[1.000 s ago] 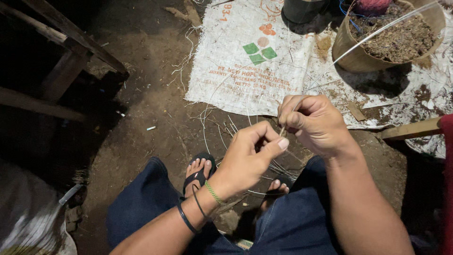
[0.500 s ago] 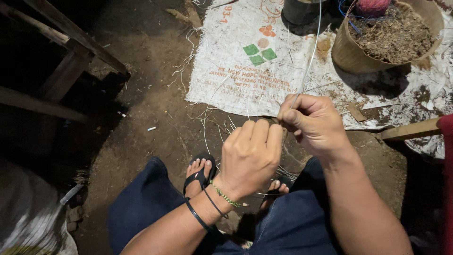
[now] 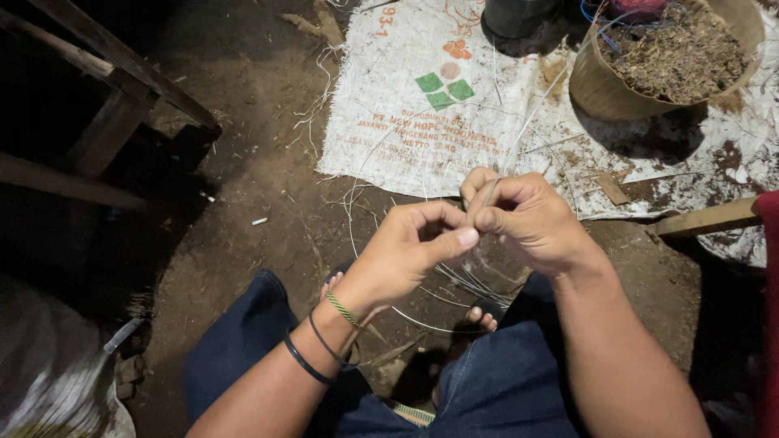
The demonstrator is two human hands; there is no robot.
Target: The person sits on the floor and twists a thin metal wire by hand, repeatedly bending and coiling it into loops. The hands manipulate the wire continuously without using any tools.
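Dirt floor point(image 3: 268, 186), bare. White woven sack point(image 3: 430, 105), spread flat. Round basket point(image 3: 604, 85) of brown debris, top right. Right hand point(image 3: 531, 219), fingers pinching thin pale strand point(image 3: 489, 195). Left hand point(image 3: 410, 251), fingers curled, thumb pressed beside strand, above knees.

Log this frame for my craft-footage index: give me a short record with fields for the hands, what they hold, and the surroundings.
setting: bare dirt ground, seen from above by a seated person
left hand: curled, thumb pressed toward the right hand, bands on the wrist
right hand: pinching a thin pale strand that runs up and away
loose strands: looped on the ground by the feet
sack: white woven, spread flat on the ground
basket: round, filled with brown debris
wood: plank at right
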